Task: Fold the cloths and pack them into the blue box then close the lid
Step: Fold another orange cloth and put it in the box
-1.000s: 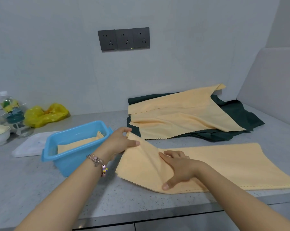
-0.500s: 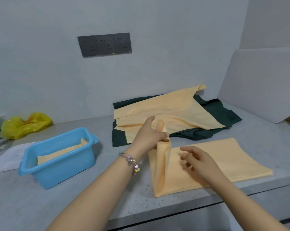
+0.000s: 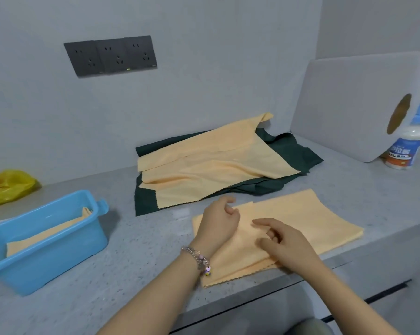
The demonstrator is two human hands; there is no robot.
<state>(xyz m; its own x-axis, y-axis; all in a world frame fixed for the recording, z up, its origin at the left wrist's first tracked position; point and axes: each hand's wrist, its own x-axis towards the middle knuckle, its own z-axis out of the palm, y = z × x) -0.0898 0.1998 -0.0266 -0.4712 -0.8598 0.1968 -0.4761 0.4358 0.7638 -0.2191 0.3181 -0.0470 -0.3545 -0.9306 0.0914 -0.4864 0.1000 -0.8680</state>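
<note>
Cloth, half-folded on bench, is lightly touched by relaxed left hand and right hand, nothing gripped; unpinned fold could spring open.

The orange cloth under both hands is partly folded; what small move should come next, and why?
Probably press the left hand and right hand flat to smooth the orange cloth: its folded layer looks uneven, and the blue box is narrower than it, so another fold follows.
</note>
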